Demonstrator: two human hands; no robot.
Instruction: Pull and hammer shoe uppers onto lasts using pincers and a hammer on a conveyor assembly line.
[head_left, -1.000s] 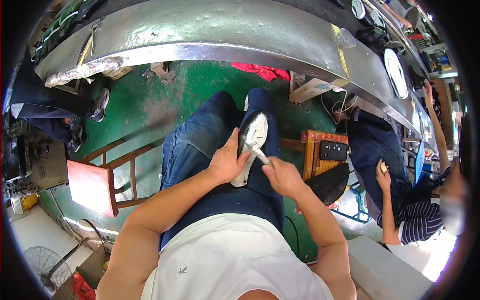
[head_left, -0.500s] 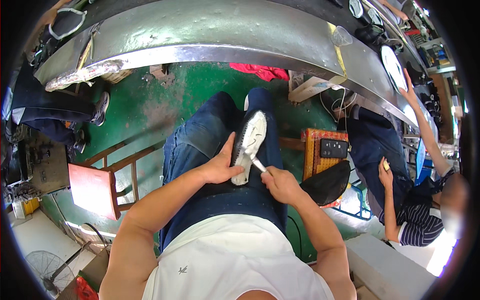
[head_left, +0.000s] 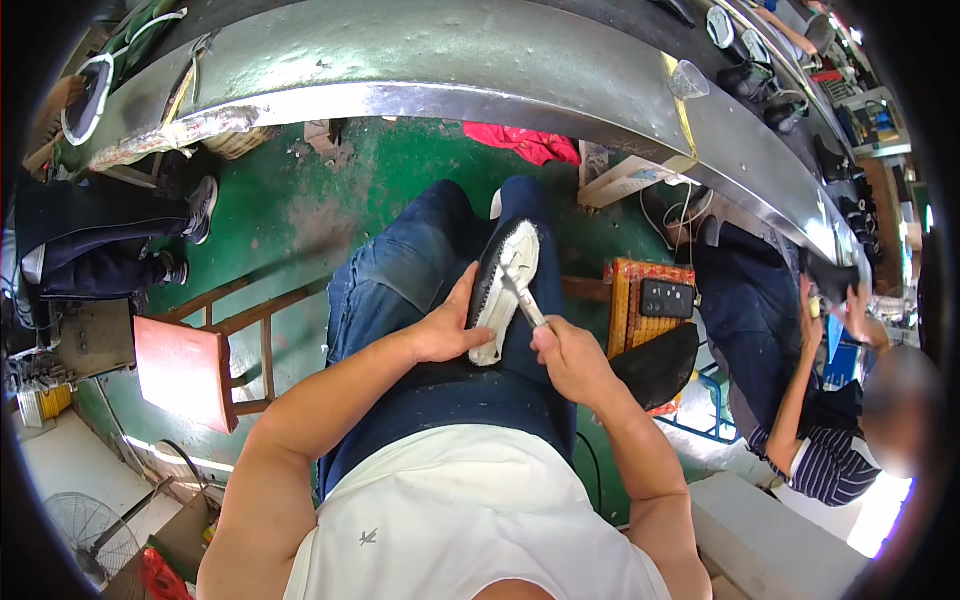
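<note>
Across my thighs lies a shoe [head_left: 519,255], its pale underside turned up and a dark upper along its left edge. My left hand [head_left: 446,325] grips the near end, thumb on the underside and fingers along the dark side. A short silver hand tool [head_left: 531,309] is closed in my right hand [head_left: 575,360]. Its tip meets or hovers just over the middle of the underside; I cannot tell which, nor the tool's exact kind.
A metal-edged bench [head_left: 400,100] spans ahead. At left stands a wooden stool [head_left: 185,370]; at right, a woven-topped seat [head_left: 627,310] bears a black device [head_left: 667,298]. A co-worker in a striped shirt [head_left: 835,465] sits at right, and another person's legs [head_left: 110,220] show at left.
The silver tool and my right hand have shifted slightly up and right along the underside. My left hand keeps its hold. The co-worker at right has drawn both hands together around a dark item.
</note>
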